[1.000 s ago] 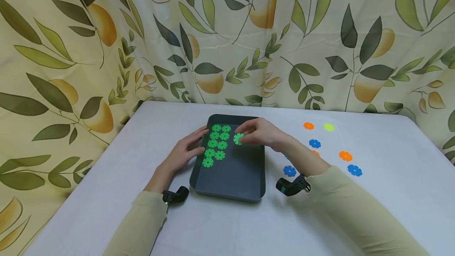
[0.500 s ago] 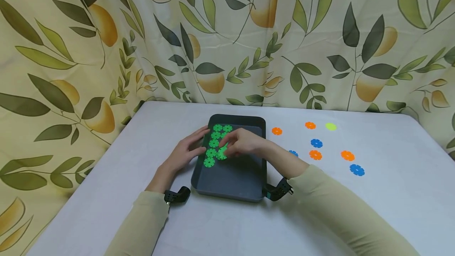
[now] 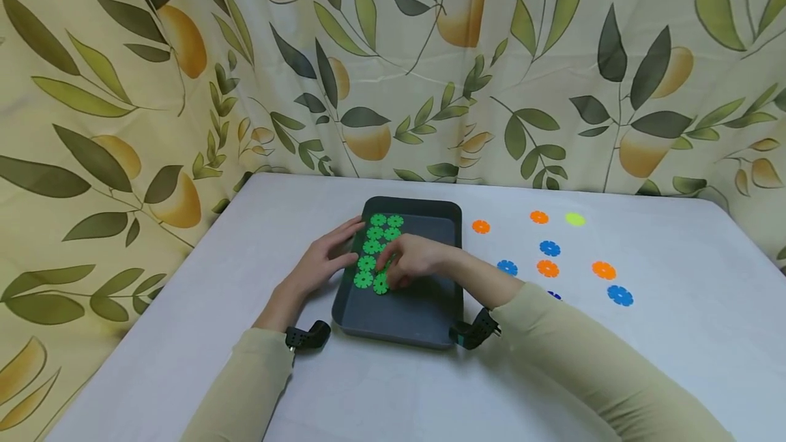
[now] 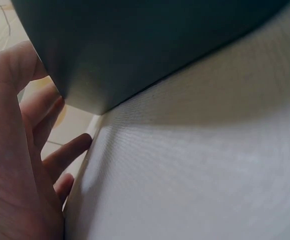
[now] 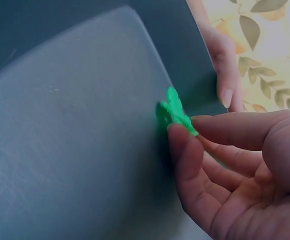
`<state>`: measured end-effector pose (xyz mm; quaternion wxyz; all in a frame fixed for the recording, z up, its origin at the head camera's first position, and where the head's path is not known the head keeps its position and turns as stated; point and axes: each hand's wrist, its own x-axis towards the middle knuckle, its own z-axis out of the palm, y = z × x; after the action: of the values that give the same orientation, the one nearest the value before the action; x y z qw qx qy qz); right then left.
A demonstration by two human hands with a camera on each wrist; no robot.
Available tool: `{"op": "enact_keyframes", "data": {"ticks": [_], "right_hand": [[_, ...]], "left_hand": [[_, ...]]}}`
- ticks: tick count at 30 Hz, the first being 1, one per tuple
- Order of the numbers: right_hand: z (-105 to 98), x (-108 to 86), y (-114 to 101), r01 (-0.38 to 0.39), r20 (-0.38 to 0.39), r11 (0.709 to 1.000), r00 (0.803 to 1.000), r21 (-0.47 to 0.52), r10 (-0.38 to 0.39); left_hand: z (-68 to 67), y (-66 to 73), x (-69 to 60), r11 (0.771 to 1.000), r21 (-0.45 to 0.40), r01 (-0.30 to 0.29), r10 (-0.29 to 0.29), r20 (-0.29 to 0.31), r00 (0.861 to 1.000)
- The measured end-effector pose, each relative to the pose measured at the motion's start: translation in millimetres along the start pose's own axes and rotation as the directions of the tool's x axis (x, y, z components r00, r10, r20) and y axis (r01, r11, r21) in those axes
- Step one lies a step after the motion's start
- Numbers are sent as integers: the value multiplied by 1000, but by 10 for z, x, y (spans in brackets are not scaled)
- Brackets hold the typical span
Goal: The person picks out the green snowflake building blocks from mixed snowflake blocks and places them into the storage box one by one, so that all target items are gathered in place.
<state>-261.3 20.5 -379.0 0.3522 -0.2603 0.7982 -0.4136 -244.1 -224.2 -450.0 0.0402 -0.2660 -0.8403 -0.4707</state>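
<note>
My right hand (image 3: 413, 261) is over the dark grey tray (image 3: 399, 322), pinching a green notched disc (image 5: 177, 112) between thumb and finger. In the head view this disc (image 3: 381, 284) lies at the lower right end of two columns of green discs (image 3: 372, 247) along the tray's left side. My fingers hide part of the right column. My left hand (image 3: 325, 255) rests against the tray's left wall with its fingers spread and extended. The left wrist view shows the fingers (image 4: 70, 152) of that hand beside the tray's outer wall (image 4: 115, 55).
Right of the tray, loose discs lie on the white table (image 3: 675, 360): several orange ones (image 3: 604, 270), several blue ones (image 3: 620, 295) and a yellow-green one (image 3: 575, 219). My right sleeve partly covers a dark blue disc (image 3: 555, 295). A leaf-patterned curtain (image 3: 399, 67) hangs behind the table.
My right hand has carried the green disc from the tray's upper middle left and down to the foot of the right column. My left hand stays against the tray wall.
</note>
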Motion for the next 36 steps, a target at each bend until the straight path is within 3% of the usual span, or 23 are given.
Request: {"op": "enact_keyframes", "data": {"ticks": [21,30,33,36], "right_hand": [[-57,-96,8,-44,7,998,999,35,44],[-101,-182,16,5,24,999,1000,34,-6],[-131,-222,-13,35,23,998,999,42,-36],[-163,-267,-52,52,20,996,998,67,-54]], "left_hand": [[4,17,0,1000,8,-6,7,-4,1000],[13,3,8,1000,-11,-1,1,-4,1000],[9,76,-2,1000,-22,3,-3,-4,1000],[-20,249,-19,1000,-27,6,-6,3,1000]]}}
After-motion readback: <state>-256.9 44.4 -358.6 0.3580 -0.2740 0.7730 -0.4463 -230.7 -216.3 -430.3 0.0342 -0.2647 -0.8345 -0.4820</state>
